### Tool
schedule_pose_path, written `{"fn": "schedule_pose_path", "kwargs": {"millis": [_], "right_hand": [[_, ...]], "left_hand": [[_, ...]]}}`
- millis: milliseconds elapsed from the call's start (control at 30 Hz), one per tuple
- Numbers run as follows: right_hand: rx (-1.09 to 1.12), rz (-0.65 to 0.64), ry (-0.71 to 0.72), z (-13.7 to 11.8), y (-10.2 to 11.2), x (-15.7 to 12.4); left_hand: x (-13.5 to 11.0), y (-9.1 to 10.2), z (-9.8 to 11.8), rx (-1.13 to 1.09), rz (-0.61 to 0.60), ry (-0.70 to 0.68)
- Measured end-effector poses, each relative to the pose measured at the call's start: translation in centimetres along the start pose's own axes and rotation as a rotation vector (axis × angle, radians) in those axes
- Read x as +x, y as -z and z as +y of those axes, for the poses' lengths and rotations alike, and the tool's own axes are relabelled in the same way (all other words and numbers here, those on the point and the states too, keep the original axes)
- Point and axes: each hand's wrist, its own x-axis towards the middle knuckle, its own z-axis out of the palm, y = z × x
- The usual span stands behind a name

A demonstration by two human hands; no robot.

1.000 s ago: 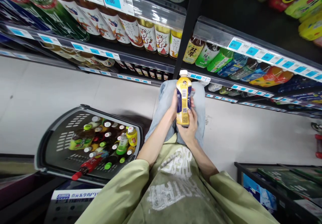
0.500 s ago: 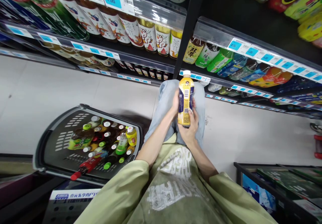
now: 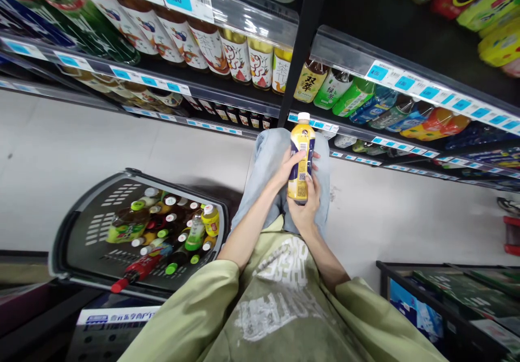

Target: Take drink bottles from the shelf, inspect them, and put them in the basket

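A yellow drink bottle (image 3: 301, 156) with a white cap and a dark blue label stands upright in front of my knees. My left hand (image 3: 286, 168) wraps its fingers round the bottle's middle from the left. My right hand (image 3: 305, 210) grips the bottle's lower part from below and from the right. Both hands are closed on it. Behind the bottle are my knees in light blue jeans (image 3: 268, 161).
A dark shopping basket (image 3: 81, 232) on the floor at my left holds several bottles. Shelves (image 3: 227, 88) of bottled drinks with blue price tags run across the top. A low black rack (image 3: 447, 302) stands at the lower right.
The bottle has shifted slightly right and turned in my hands. My left thumb and fingers now lie across its front label.
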Motion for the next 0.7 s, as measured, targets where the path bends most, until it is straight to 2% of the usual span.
{"fn": "schedule_pose_path", "kwargs": {"millis": [200, 333, 433, 700], "right_hand": [[0.004, -0.006, -0.046, 0.1, -0.1, -0.2], [0.019, 0.035, -0.012, 0.2, -0.3, -0.1], [0.005, 0.028, -0.015, 0.2, -0.4, -0.1], [-0.006, 0.023, -0.019, 0.2, -0.5, 0.0]], "left_hand": [[-0.3, 0.4, 0.0, 0.050, -0.045, 0.046], [-0.6, 0.7, -0.1, -0.051, -0.081, 0.033], [-0.6, 0.9, -0.3, -0.092, -0.070, 0.039], [-0.6, 1.2, -1.2, -0.040, -0.035, 0.018]]}}
